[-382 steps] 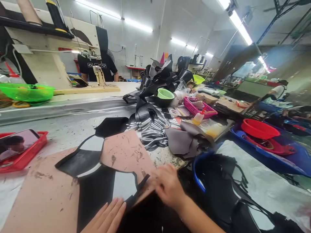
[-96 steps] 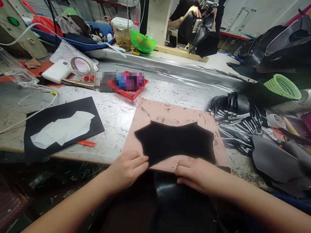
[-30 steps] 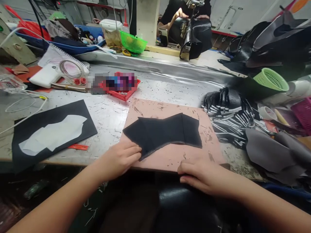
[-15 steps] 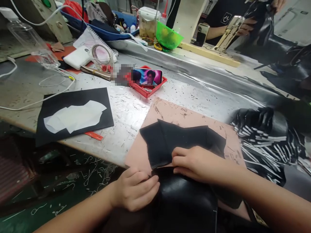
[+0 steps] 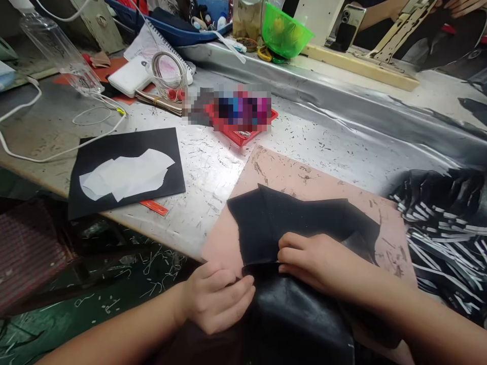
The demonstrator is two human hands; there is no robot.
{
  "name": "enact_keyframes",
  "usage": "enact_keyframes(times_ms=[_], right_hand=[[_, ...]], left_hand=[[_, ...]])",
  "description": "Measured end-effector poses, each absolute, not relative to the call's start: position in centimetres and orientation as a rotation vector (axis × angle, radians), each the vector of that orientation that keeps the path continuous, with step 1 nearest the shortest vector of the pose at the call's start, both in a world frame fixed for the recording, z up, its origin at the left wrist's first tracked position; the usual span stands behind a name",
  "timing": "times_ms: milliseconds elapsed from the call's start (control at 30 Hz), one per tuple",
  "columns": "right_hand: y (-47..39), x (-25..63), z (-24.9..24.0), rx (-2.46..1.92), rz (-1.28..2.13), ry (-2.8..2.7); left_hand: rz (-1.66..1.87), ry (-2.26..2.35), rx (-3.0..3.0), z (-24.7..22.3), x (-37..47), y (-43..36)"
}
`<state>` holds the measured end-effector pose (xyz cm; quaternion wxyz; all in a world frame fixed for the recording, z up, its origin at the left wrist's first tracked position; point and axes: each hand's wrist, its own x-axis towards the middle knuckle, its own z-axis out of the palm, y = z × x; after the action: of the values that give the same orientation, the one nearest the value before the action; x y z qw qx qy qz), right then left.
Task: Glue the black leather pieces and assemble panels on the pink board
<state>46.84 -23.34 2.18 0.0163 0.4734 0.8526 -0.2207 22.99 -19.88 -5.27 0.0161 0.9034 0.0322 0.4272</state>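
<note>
A black leather piece [image 5: 300,309], glossy on its near side, hangs over the near edge of the pink board, and a matte black panel [image 5: 297,218] lies flat behind it. My left hand [image 5: 218,296] is closed, fingertips pinching the left corner of the leather piece's upper edge. Farther right, my right hand [image 5: 308,258] grips the same edge, thumb below and fingers curled on top. The right forearm covers part of the panel's right side. Whether the glossy piece and the matte panel are joined is hidden by the hands.
Under the work lies a pink board [image 5: 300,170]. Black pieces with white strips [image 5: 445,228] are heaped at right. White pattern pieces [image 5: 127,175] rest on a black sheet [image 5: 167,147] at left. Behind are a red basket [image 5: 241,138], a green bowl [image 5: 285,33] and a plastic bottle [image 5: 57,48].
The whole view has shifted, so the bench things appear farther right and a little higher. Both hands keep nearly the same grip on the leather edge.
</note>
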Motion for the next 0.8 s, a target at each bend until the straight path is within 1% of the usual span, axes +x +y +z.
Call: enact_keyframes(times_ms=[500, 667, 800], right_hand=[[-23.4, 46.6, 1.9, 1.476, -0.643, 2.633], [-23.5, 46.5, 2.1, 1.503, -0.643, 2.626], [-23.7, 46.9, 2.2, 1.607, -0.599, 2.617]], left_hand=[[1.238, 0.048, 2.828, -5.0, 23.0, -19.5], [1.074, 0.05, 2.91, -4.3, 23.2, -19.7], [1.037, 0.093, 2.98, -4.1, 23.3, -19.9]])
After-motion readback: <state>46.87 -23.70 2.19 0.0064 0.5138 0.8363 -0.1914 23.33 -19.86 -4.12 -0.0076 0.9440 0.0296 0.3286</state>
